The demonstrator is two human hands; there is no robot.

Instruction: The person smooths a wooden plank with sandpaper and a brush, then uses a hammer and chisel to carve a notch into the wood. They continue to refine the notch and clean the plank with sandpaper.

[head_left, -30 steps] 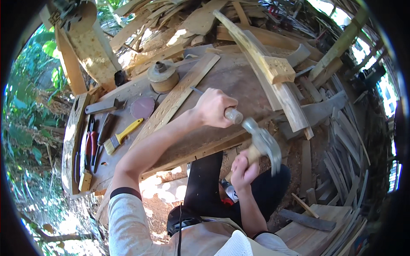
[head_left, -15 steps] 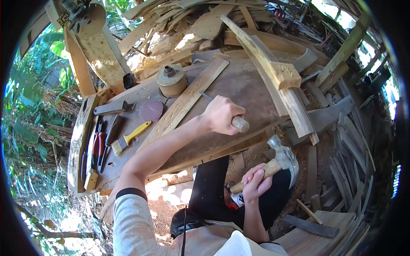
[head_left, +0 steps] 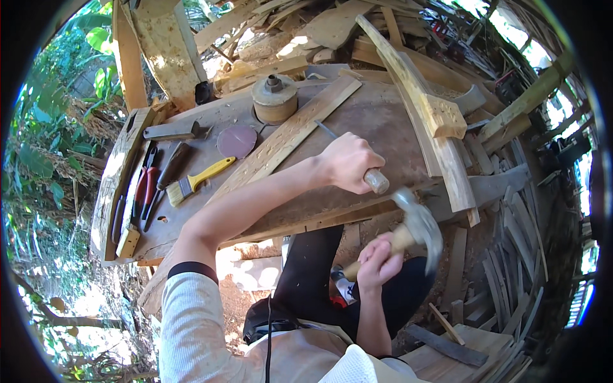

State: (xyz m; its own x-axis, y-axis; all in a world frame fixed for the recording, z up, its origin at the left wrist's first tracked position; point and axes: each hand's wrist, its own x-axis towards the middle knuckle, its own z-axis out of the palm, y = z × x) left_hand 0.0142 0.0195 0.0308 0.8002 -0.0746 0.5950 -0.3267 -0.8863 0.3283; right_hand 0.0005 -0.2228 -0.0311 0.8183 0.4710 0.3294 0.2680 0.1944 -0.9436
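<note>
My left hand [head_left: 351, 163] is wrapped round a chisel [head_left: 377, 181], its wooden handle end showing on the right. The thin metal blade sticks out on the far side, its tip at the edge of a long board [head_left: 279, 144] with small chipped marks. In my right hand [head_left: 380, 258] I grip the wooden handle of a claw hammer [head_left: 418, 225]. The blurred metal head is just below and right of the chisel's handle end, with a small gap between them. The board lies slantwise across the workbench [head_left: 389, 137].
On the bench's left lie a yellow-handled paintbrush [head_left: 211, 171], red-handled pliers [head_left: 148, 185], a round sanding disc [head_left: 237, 141] and a wooden block [head_left: 171, 131]. A round metal-topped pot [head_left: 274, 101] stands behind. A long curved timber [head_left: 440, 137] crosses the right end. Scrap wood is piled beyond.
The hammer head has risen toward the chisel's handle end, with my right hand slightly higher. My left hand keeps its hold on the chisel. The whole view has shifted a little.
</note>
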